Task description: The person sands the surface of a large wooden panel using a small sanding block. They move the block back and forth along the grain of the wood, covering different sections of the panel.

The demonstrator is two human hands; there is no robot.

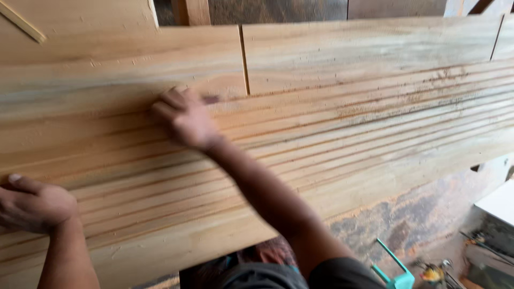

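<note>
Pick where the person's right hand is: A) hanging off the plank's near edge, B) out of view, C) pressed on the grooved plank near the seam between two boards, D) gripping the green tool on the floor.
C: the right hand lies on the plank, beside the seam.

A stack of long, pale yellow-brown wooden planks [342,123] lies on edge, side by side, filling most of the view from nine o'clock to three o'clock. Their narrow edges form a ridged surface with dark and orange streaks along the seams. What holds them up underneath is hidden. Two broader flat boards [369,48] lie along the far side toward twelve o'clock, meeting at a thin upright seam. Resting on the planks are the left hand [35,206] at eight o'clock, fingers curled, and the right hand [184,118] near the centre, blurred. At five o'clock, the dusty grey floor [412,225] carries a turquoise object [396,273].
</note>
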